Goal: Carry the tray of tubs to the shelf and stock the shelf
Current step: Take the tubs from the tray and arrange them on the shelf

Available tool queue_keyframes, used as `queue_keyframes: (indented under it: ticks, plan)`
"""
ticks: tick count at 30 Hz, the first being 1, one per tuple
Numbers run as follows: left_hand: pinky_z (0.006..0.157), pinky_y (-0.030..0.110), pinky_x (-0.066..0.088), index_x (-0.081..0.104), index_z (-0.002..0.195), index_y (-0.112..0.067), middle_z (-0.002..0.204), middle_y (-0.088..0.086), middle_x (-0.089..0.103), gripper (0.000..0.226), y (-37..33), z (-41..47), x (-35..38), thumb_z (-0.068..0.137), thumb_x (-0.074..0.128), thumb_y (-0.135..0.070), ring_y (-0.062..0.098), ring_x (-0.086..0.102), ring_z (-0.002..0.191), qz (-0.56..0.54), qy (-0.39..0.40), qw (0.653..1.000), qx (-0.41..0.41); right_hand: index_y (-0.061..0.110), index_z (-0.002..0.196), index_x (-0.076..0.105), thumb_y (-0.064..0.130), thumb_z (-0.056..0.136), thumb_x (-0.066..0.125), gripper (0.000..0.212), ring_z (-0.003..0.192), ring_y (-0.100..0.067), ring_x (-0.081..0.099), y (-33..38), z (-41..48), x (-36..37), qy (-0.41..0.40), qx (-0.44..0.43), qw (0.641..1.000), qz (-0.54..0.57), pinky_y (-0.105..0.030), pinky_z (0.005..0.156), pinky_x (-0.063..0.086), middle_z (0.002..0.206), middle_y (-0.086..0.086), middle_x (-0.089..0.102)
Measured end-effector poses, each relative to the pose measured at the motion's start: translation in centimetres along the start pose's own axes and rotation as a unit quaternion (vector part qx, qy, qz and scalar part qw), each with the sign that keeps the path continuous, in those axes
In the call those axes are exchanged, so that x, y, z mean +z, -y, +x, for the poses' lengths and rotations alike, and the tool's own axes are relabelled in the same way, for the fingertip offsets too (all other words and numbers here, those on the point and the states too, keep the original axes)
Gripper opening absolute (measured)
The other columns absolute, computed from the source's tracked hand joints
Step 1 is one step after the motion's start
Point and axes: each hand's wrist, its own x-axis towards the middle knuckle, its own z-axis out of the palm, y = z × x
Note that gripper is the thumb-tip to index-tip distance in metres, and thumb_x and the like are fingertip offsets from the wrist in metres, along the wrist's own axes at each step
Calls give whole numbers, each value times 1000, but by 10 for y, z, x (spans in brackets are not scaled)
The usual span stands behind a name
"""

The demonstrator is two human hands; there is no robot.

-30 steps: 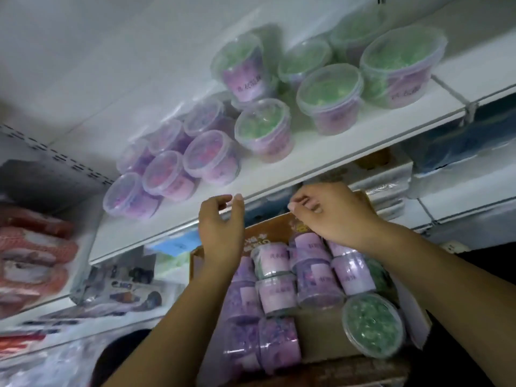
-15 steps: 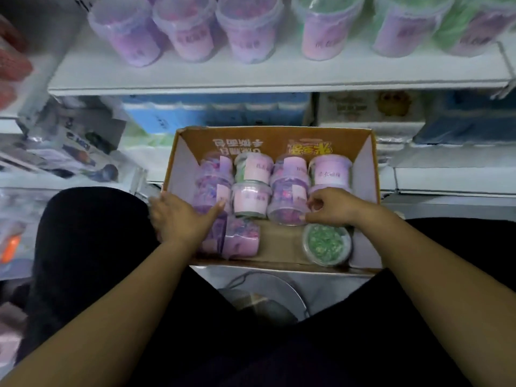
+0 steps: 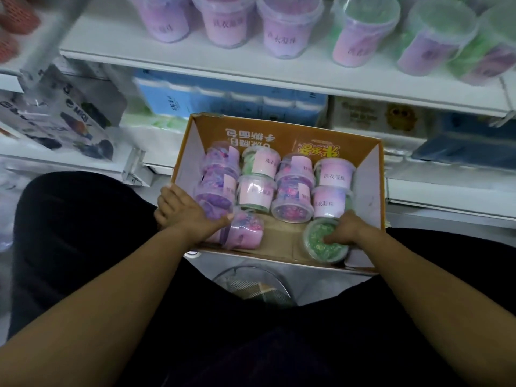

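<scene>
Black trousers [image 3: 83, 247] fill the near edge, with both bare forearms reaching forward over them. Between the knees shows a round mesh object [image 3: 251, 286] (what it is I cannot tell). Just beyond sits the cardboard box [image 3: 368, 191], orange outside and white within, serving as the tray.

The left hand [image 3: 190, 212] is at the box's near left corner. Its fingers are bent over the top of the left wall, and its thumb reaches inside to touch a purple tub [image 3: 245, 233] lying on its side.

The right hand [image 3: 344, 229] is in the near right corner, fingers curled down onto the lid of a green tub [image 3: 318, 244] and grasping it. That tub stands upright on the box floor.

Farther in, the other tubs [image 3: 255, 192] lie packed in four columns against the far wall, their pink labels facing up.

Behind the box, blue packs [image 3: 223, 99] fill a lower shelf. Above them the white shelf [image 3: 223, 71] already carries pink tubs [image 3: 282, 34] on the left and green-filled tubs [image 3: 435, 40] on the right.
</scene>
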Motion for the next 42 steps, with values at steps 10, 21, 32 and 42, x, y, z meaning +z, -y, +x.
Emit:
queue_keyframes:
  ticks: [10,21,32,42]
  plan:
    - [120,53,-1,-30,148,0,160,22,-28,156,6,-1,-3,59,61,-90,41,-16,150,-14,12,1000,20,12,102,64,57,75,77,55,84,-21,56,-2,3,1,-34,-11,997,-67,-26,62,40,94,-6,62]
    - [121,50,-1,6,157,-4,165,20,-3,127,-16,-16,-5,72,52,-87,35,-5,153,-54,-98,992,58,7,64,60,26,70,90,36,49,-23,43,27,-40,-42,39,-38,962,268,-35,55,40,53,-12,53]
    - [92,47,58,62,121,-16,117,12,73,44,-62,-58,0,87,74,-42,32,72,103,-479,326,814,46,10,109,67,26,67,89,50,75,-12,54,45,-52,-50,217,-50,874,432,-19,63,47,97,-8,64]
    - [97,43,47,61,128,-15,126,22,66,58,-66,-62,-12,83,68,-51,36,65,102,-543,364,757,-22,19,126,63,50,78,76,58,108,-33,68,48,-69,-58,263,-110,827,484,-55,93,54,124,-14,66]
